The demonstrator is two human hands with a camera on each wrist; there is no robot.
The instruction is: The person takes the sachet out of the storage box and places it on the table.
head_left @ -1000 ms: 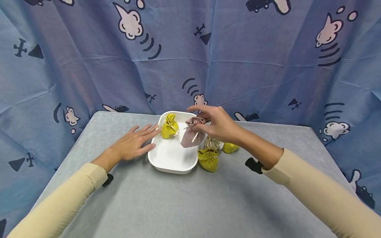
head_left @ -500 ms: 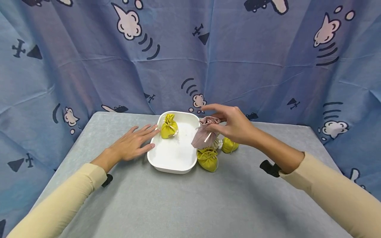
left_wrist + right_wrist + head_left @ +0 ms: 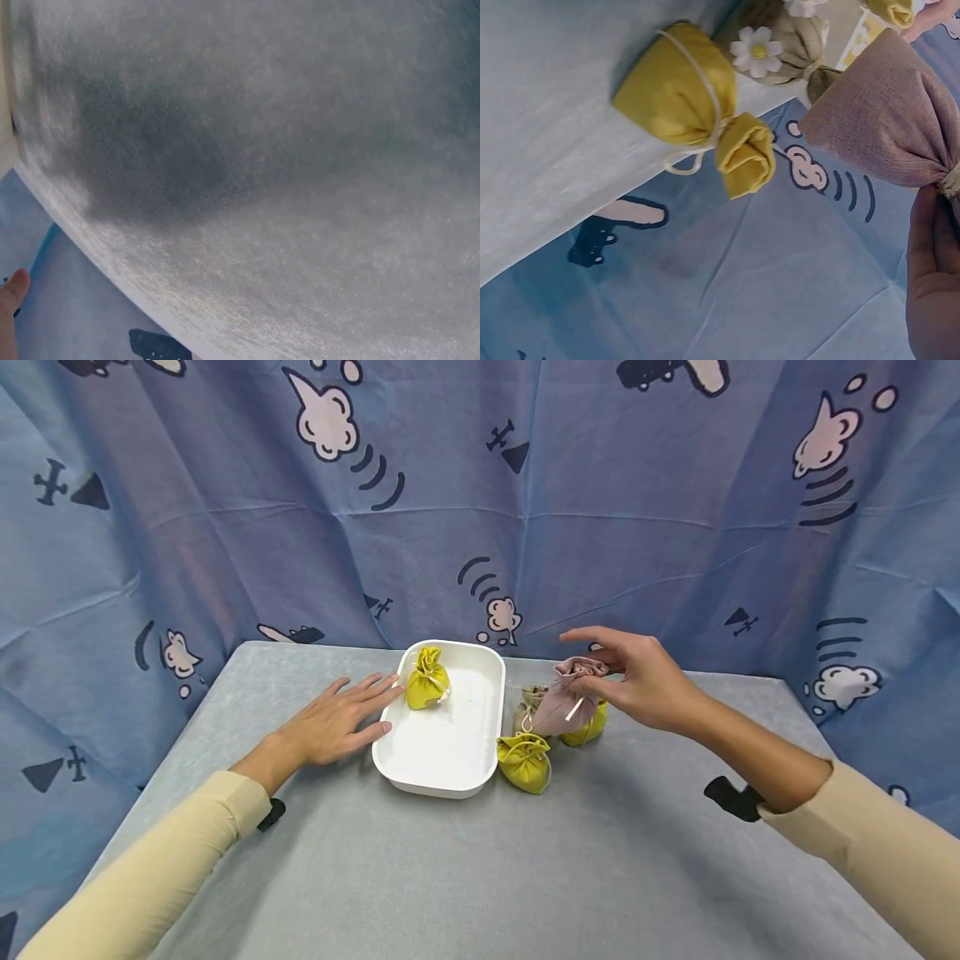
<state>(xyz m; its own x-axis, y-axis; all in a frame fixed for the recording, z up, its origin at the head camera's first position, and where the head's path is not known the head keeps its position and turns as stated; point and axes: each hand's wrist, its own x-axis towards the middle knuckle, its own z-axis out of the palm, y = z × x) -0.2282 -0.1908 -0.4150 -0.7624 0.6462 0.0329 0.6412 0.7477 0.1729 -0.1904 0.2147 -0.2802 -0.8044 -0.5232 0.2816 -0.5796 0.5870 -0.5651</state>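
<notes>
My right hand (image 3: 637, 681) pinches the gathered neck of a mauve drawstring pouch (image 3: 562, 708), held up over the pouches right of the tray. In the right wrist view the same mauve pouch (image 3: 889, 112) hangs from the fingertips, apart from a yellow pouch (image 3: 679, 90). Fingers spread and fairly straight, my left hand (image 3: 330, 722) touches the left rim of a white tray (image 3: 435, 768). A yellow pouch (image 3: 427, 681) stands inside that tray near its far left corner. The left wrist view shows mostly grey cloth and a fingertip at its lower left.
Beside the tray's right wall sit a yellow pouch (image 3: 524, 764) and a beige pouch (image 3: 528, 706) with a white flower. Another yellow pouch (image 3: 588, 727) is partly hidden behind the mauve one. A blue patterned curtain (image 3: 637, 485) hangs behind the grey-covered table (image 3: 480, 877).
The right hand has carried the mauve pouch rightward, from above the tray's right side to above the pouches beside it. The left hand has stayed at the rim.
</notes>
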